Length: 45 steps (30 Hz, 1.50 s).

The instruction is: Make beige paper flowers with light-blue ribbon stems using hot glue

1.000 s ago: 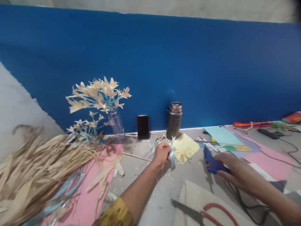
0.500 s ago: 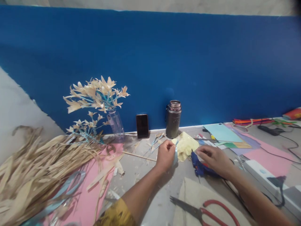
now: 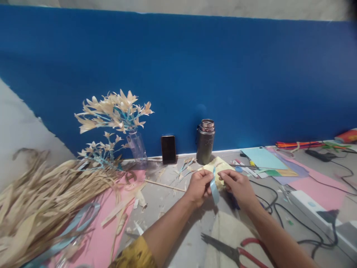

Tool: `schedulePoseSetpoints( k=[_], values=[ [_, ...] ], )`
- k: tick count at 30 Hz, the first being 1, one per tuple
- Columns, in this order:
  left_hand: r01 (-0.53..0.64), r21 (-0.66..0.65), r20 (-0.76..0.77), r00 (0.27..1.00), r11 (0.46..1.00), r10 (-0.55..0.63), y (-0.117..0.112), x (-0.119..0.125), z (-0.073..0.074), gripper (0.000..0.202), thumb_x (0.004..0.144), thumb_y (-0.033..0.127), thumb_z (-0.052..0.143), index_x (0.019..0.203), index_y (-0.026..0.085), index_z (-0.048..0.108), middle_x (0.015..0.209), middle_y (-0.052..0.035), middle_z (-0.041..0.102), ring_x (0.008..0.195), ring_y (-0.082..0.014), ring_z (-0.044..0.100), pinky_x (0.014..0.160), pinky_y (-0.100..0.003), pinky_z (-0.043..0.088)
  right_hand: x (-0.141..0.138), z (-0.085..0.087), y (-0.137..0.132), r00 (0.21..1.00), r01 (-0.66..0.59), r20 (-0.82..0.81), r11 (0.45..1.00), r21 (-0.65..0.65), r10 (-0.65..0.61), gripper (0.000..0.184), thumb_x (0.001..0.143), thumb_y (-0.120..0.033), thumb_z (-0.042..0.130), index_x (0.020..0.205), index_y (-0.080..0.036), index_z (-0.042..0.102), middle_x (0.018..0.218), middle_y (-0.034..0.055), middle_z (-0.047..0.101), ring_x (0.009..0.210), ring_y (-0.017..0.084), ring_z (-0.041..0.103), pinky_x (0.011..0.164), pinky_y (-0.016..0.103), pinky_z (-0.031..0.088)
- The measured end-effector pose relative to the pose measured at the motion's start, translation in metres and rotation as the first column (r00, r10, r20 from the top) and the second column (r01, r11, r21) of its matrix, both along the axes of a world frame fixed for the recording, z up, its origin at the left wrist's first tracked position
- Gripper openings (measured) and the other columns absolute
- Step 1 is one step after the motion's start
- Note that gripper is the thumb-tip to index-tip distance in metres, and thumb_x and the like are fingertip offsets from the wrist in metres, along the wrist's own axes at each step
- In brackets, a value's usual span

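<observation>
My left hand (image 3: 198, 186) and my right hand (image 3: 238, 185) meet at the middle of the table, both pinching a light blue ribbon strip (image 3: 214, 190) that hangs between them. The fingers of each hand are closed on it. A crumpled yellow paper (image 3: 220, 163) lies just behind the hands. The blue glue gun is almost hidden under my right hand, with its black cord (image 3: 267, 203) trailing right.
Red-handled scissors (image 3: 237, 253) lie on a beige sheet near me. Dried straw (image 3: 41, 193) and pink paper (image 3: 103, 227) fill the left. A vase of paper flowers (image 3: 136, 145), a phone (image 3: 169, 149) and a steel flask (image 3: 206, 141) stand against the blue wall. Coloured sheets (image 3: 262, 158) lie right.
My right hand set the blue glue gun down on the table, moved left and joined my left hand on the ribbon strip.
</observation>
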<state>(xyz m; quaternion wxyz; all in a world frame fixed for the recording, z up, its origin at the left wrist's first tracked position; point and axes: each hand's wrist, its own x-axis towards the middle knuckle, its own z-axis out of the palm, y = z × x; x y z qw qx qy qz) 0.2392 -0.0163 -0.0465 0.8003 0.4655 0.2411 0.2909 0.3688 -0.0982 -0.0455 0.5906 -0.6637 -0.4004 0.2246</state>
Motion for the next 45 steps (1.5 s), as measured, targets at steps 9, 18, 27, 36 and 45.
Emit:
schedulePoseSetpoints(
  k=[9, 18, 27, 36, 45],
  values=[
    [0.226, -0.140, 0.050, 0.974, 0.964, -0.221, -0.004, -0.004, 0.007, 0.035, 0.062, 0.035, 0.081, 0.072, 0.016, 0.053, 0.046, 0.0075, 0.048, 0.029, -0.0004, 0.029, 0.032, -0.016, 0.007, 0.002, 0.001, -0.003, 0.895, -0.188, -0.388, 0.975, 0.114, 0.218, 0.034, 0.071, -0.046, 0.080, 0.069, -0.016, 0.064, 0.055, -0.0066, 0.038, 0.050, 0.007, 0.026, 0.047, 0.025, 0.015],
    [0.179, -0.050, -0.036, 0.983, 0.983, -0.181, -0.011, -0.001, 0.004, 0.029, 0.064, 0.035, 0.076, 0.071, 0.019, 0.054, 0.035, 0.0070, 0.045, 0.026, -0.0045, 0.030, 0.030, -0.016, 0.012, 0.005, -0.002, -0.006, 0.908, -0.178, -0.368, 0.980, 0.094, 0.200, 0.034, 0.072, -0.043, 0.080, 0.064, -0.016, 0.060, 0.051, -0.0072, 0.038, 0.047, 0.006, 0.026, 0.046, 0.024, 0.017],
    [0.368, -0.219, 0.036, 0.929, 0.904, -0.369, -0.005, -0.008, 0.009, 0.028, 0.063, 0.027, 0.078, 0.069, 0.015, 0.053, 0.048, 0.0061, 0.049, 0.030, 0.0007, 0.026, 0.032, -0.016, 0.004, 0.000, 0.008, -0.010, 0.745, -0.281, -0.570, 0.938, 0.203, 0.346, 0.034, 0.065, -0.042, 0.085, 0.077, -0.015, 0.069, 0.054, -0.0075, 0.036, 0.050, 0.006, 0.022, 0.044, 0.019, 0.016],
    [0.286, 0.036, -0.070, 0.957, 0.958, -0.283, -0.013, -0.005, 0.005, 0.042, 0.076, 0.057, 0.063, 0.085, 0.017, 0.056, 0.064, 0.0006, 0.054, 0.045, -0.0104, 0.051, 0.036, -0.020, 0.032, 0.003, 0.005, -0.009, 0.757, -0.219, -0.569, 0.945, 0.243, 0.321, 0.036, 0.071, -0.043, 0.083, 0.067, -0.016, 0.059, 0.051, -0.0094, 0.033, 0.047, 0.004, 0.020, 0.041, 0.018, 0.014],
    [0.022, 0.858, -0.288, 0.847, 0.513, 0.446, -0.042, -0.004, 0.005, 0.039, 0.070, 0.033, 0.075, 0.099, 0.023, 0.051, 0.102, -0.0061, 0.060, 0.093, -0.0234, 0.056, 0.081, -0.035, 0.042, 0.000, 0.004, -0.007, 0.819, -0.064, -0.553, 0.982, 0.179, 0.154, 0.046, 0.062, -0.044, 0.088, 0.062, -0.019, 0.050, 0.051, -0.0101, 0.035, 0.045, 0.004, 0.025, 0.042, 0.020, 0.017]
  ],
)
